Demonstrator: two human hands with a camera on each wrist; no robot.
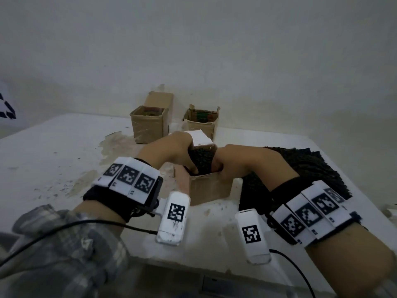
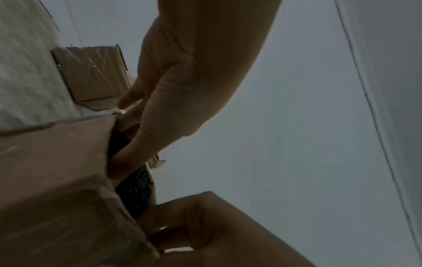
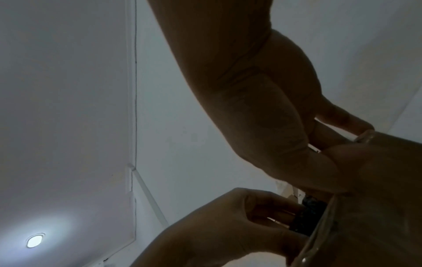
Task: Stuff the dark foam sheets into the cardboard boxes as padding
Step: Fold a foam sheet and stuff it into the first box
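A small open cardboard box (image 1: 211, 187) stands near the table's front, with a rolled dark foam sheet (image 1: 202, 159) sticking up inside it. My left hand (image 1: 192, 167) reaches in from the left, its fingers curled round the foam and sunk below the rim. My right hand (image 1: 218, 166) comes from the right and grips the box's right wall at the rim, beside the foam. In the left wrist view the left hand (image 2: 124, 144) pinches the foam (image 2: 137, 189) against the box (image 2: 57, 171). A pile of dark foam sheets (image 1: 311, 168) lies under my right forearm.
Two more open cardboard boxes (image 1: 150, 124) (image 1: 203, 122) stand at the back by the wall, with coloured contents inside. A white flap (image 1: 199, 137) rises behind the near box. The white table (image 1: 53, 158) is scuffed, and its front edge is close to my wrists.
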